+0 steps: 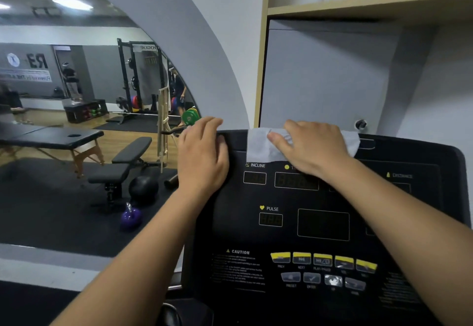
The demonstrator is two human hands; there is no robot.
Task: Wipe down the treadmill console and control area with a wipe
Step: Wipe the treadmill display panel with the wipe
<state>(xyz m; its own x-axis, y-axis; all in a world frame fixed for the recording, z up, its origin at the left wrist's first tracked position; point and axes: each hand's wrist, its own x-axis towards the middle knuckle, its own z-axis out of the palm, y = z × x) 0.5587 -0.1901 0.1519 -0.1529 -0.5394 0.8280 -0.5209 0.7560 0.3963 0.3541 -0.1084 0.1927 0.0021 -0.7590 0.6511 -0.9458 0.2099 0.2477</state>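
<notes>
The black treadmill console (322,223) fills the lower right, with INCLINE, PULSE and DISTANCE displays and rows of yellow and grey buttons (323,260) lower down. A light grey wipe (259,148) lies draped over the console's top edge. My right hand (309,149) presses flat on the wipe, fingers spread toward the left. My left hand (203,154) rests on the console's upper left corner, fingers curled over the edge, apart from the wipe.
A wooden shelf unit (358,8) and grey wall rise right behind the console. An arched mirror (89,121) at left reflects a gym with a massage table, a weight bench, a purple kettlebell, a rack and people.
</notes>
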